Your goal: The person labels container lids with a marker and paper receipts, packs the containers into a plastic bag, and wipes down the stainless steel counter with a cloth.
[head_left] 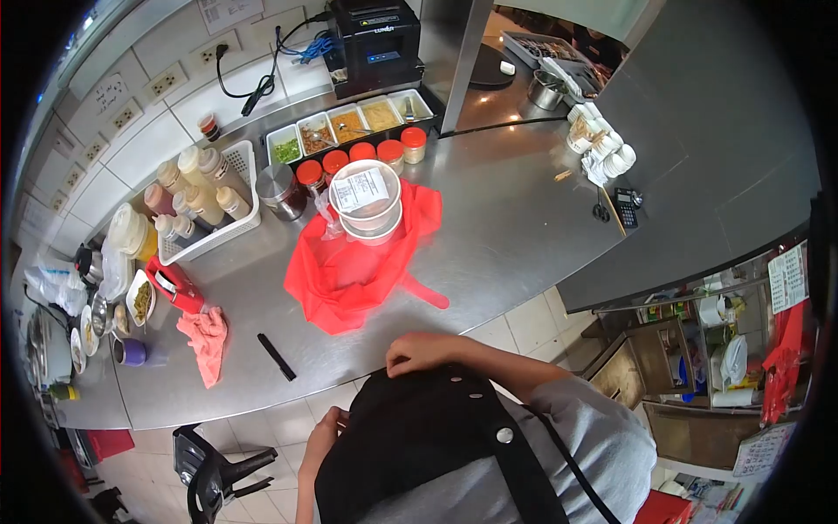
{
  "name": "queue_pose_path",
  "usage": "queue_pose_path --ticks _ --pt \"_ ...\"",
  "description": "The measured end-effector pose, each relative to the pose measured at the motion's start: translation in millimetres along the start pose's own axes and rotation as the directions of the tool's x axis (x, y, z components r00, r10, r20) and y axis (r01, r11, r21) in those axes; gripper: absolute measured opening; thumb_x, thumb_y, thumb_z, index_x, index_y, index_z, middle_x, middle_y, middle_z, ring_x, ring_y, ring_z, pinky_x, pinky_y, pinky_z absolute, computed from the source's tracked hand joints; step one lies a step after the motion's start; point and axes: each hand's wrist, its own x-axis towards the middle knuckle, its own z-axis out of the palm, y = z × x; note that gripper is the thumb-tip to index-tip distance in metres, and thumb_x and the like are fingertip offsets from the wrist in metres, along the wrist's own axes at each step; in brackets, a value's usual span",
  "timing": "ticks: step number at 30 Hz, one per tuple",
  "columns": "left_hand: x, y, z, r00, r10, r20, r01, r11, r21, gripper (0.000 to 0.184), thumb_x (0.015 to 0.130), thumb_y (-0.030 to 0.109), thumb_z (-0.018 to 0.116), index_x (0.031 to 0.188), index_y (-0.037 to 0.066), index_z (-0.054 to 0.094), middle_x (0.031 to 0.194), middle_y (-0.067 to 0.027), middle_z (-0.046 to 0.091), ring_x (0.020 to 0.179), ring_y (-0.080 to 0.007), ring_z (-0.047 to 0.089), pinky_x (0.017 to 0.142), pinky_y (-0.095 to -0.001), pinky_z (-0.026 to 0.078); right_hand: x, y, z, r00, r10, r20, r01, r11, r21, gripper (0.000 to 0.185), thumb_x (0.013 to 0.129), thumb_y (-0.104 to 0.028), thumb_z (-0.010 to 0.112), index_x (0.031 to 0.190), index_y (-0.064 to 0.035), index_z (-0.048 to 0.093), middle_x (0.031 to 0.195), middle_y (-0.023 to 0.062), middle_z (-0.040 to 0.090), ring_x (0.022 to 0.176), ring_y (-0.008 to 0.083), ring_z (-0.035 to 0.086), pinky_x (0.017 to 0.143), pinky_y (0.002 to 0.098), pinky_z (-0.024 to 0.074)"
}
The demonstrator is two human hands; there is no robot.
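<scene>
Against the upper part of the black apron rests my right hand, its fingers curled closed; whether cloth or something else is in them is hidden. My left hand is low at the apron's other side, fingers bent toward its edge, with the tips partly hidden. Beyond both hands, on the steel counter, lies an opened-out red bag. Two round lidded tubs are stacked on it, the upper one with a printed label. A black marker lies nearer the counter's front edge.
A white basket of squeeze bottles stands left, near a pink cloth. Red-lidded jars and topping trays line the back below a printer. Cups and a calculator are right. A black chair stands below left.
</scene>
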Motion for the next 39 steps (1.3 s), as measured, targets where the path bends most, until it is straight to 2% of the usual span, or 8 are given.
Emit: queue_pose_path --ticks 9,12,17,30,31,32,34,39 --pt "9.4 21.8 -27.6 0.944 0.174 0.281 -0.153 0.984 -0.094 0.038 0.086 0.005 0.066 0.123 0.005 0.056 0.1 -0.0107 0.066 0.092 -0.0189 0.066 0.073 -0.033 0.053 -85.6 98.5 -104.0 0.833 0.304 -0.461 -0.444 0.866 -0.229 0.027 0.085 -0.032 0.067 0.094 -0.0073 0.07 0.09 0.0139 0.07 0.084 0.0334 0.066 0.074 0.0438 0.0503" --pt "41.4 14.2 -21.4 0.973 0.062 -0.221 -0.08 0.994 -0.072 0.041 0.083 0.001 0.068 0.122 0.004 0.057 0.108 -0.0123 0.064 0.097 -0.0199 0.065 0.072 -0.0334 0.053 -116.4 108.2 -140.2 0.689 0.491 -0.533 -0.668 0.715 -0.206 0.027 0.084 -0.034 0.068 0.095 -0.009 0.071 0.093 0.0145 0.071 0.089 0.0355 0.066 0.077 0.0455 0.0505" --pt "119.4 -19.7 -11.6 0.552 0.317 -0.771 -0.022 0.93 0.366 0.047 0.08 0.005 0.069 0.126 0.007 0.058 0.134 -0.022 0.048 0.121 -0.0386 0.049 0.099 -0.0439 0.043 -146.6 126.0 -179.3 0.591 0.554 -0.586 -0.742 0.659 -0.126 0.03 0.083 -0.037 0.069 0.097 -0.0106 0.072 0.097 0.0149 0.071 0.096 0.034 0.066 0.082 0.0441 0.0514" --pt "147.1 -27.8 1.1 0.422 0.086 -0.903 0.231 0.953 0.198 0.055 0.084 0.005 0.066 0.136 0.016 0.055 0.151 -0.0271 0.029 0.132 -0.0442 0.04 0.107 -0.0451 0.039 -266.8 308.4 -366.4 0.036 0.449 -0.893 -0.984 0.174 0.048 0.066 0.082 -0.01 0.061 0.142 -0.0037 0.037 0.139 0.027 0.044 0.129 0.042 0.046 0.106 0.0477 0.0406" --pt "143.0 -23.7 5.2 0.396 0.055 -0.917 0.255 0.952 0.167 0.055 0.084 0.005 0.066 0.136 0.016 0.055 0.151 -0.0271 0.029 0.132 -0.0442 0.04 0.107 -0.0451 0.039 -305.9 398.2 -384.0 0.227 0.3 -0.926 -0.974 0.069 -0.216 0.071 0.082 -0.007 0.06 0.147 -0.0039 0.031 0.143 0.027 0.041 0.13 0.0425 0.044 0.107 0.0476 0.0405" --pt "137.6 -24.1 10.1 0.37 0.079 -0.926 0.231 0.957 0.174 0.056 0.083 0.006 0.066 0.137 0.014 0.054 0.151 -0.0274 0.029 0.132 -0.0447 0.04 0.107 -0.0462 0.039 -295.3 346.9 -379.2 0.095 0.403 -0.91 -0.967 0.254 0.011 0.069 0.084 -0.007 0.058 0.147 -0.004 0.032 0.146 0.0236 0.039 0.132 0.0417 0.042 0.108 0.048 0.0391" --pt "123.4 -19.9 22.5 0.308 0.091 -0.947 0.228 0.959 0.167 0.053 0.082 0.004 0.065 0.134 0.01 0.055 0.148 -0.0272 0.033 0.131 -0.0448 0.04 0.108 -0.0476 0.038 -306.2 372.2 -379.6 0.238 0.46 -0.855 -0.971 0.099 -0.218 0.06 0.09 -0.013 0.052 0.146 -0.0034 0.035 0.155 0.0188 0.028 0.138 0.0396 0.035 0.113 0.0479 0.0334" --pt "99.2 -11.8 61.5 0.27 0.027 -0.962 0.204 0.975 0.085 0.046 0.08 -0.001 0.062 0.125 0.008 0.059 0.144 -0.024 0.04 0.129 -0.0423 0.043 0.106 -0.0471 0.039 -248.1 352.6 -338.7 -0.106 0.448 -0.888 -0.957 0.198 0.214 0.07 0.089 -0.01 0.054 0.152 -0.011 0.024 0.157 0.0235 0.018 0.143 0.0441 0.024 0.111 0.0496 0.0359"
